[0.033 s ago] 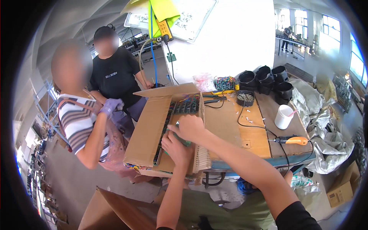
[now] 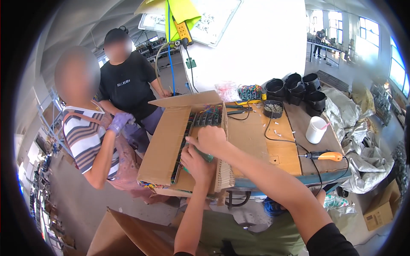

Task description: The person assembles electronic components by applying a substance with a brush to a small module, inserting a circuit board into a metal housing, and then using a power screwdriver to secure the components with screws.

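Working at the left end of a wood-topped workbench (image 2: pixel 284 151), the person has both hands over an open corrugated cardboard box (image 2: pixel 164 141). Its wide left flap is folded outward; keeping that flap and the upright back flap (image 2: pixel 183 100) out of the way should spare the wrists from snagging. Inside, wired circuit boards (image 2: pixel 208 116) fill the far end, and a long dark strip (image 2: pixel 182 155) runs down the left side; pressing on either would probably be unwise. The right hand (image 2: pixel 212 138) is loosely curled above the boards' near edge, the left hand (image 2: pixel 197 164) half closed just below it, fingers bent inward. A green piece (image 2: pixel 206 156) shows between them; whether either hand grips it I cannot tell. It would be best supported from both sides and kept level. The coloured wires (image 2: pixel 149 185) at the near left corner look easy to pinch, so tuck them in.
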